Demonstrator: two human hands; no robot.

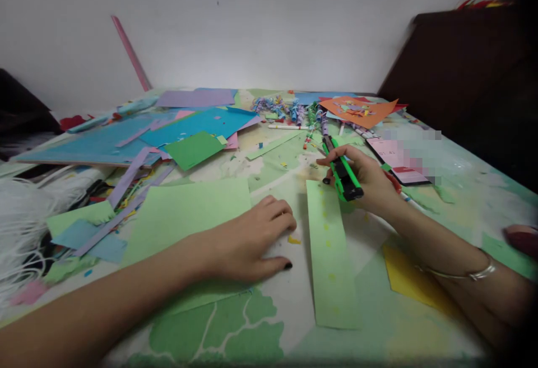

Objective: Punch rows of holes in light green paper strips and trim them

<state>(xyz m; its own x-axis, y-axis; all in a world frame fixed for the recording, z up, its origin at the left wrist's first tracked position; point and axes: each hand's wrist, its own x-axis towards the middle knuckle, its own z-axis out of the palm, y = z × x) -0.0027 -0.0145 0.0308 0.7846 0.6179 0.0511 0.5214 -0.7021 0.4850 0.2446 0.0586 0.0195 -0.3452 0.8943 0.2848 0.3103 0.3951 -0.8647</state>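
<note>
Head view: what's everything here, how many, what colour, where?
Paper strip: one, light green, yellow spots, centre right
Hand tool, type unclear: one, green and black, centre right
Paper sheet: one, light green, centre left
Paper piece: one, yellow, lower right
Card: one, green, back left
Sheets: several, blue and lilac, back left
Loose sheet: one, orange, back right
Fringed paper pieces: several, multicoloured, back
Scraps: many, multicoloured, scattered
Phone: one, pink screen, right
Cord: one bundle, white, left
Stick: one, pink, back left
Tablecloth: one, green patterned, underneath
Bracelet: one, silvery, lower right
Left grip: one hand, centre
Right grip: one hand, holding tool
</note>
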